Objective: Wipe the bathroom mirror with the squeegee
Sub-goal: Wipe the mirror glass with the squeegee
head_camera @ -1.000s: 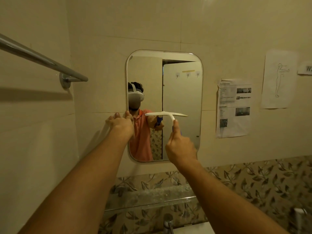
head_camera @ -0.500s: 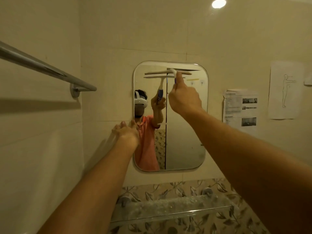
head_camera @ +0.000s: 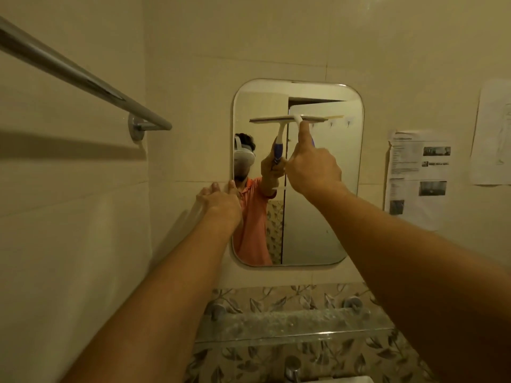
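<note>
**Squeegee [head_camera: 276, 119] held against the upper part of the mirror [head_camera: 318, 217]**

From my station I saw the right hand [head_camera: 312, 168] gripping the squeegee's handle. Its fingers were curled tight round the purple grip, and the thumb was stretched up along the white neck. The blade lay level just above the thumb tip, against the glass. It reached further to the left of the thumb than to the right.

The left hand [head_camera: 219, 201] held nothing. It sat lower and to the left of the gripping fingers, with its own fingers straight and laid flat at the mirror's left edge. I could not tell whether the tips lay on the tile or on the glass.

A metal towel rail [head_camera: 83, 76] ran along the wall well up and to the left of the flat fingers. Printed sheets [head_camera: 417, 175] hung on the wall well to the right of the gripping fingers. A glass shelf [head_camera: 290, 324] was fixed under the mirror, below both hands, with a tap [head_camera: 293, 366] beneath it.
</note>
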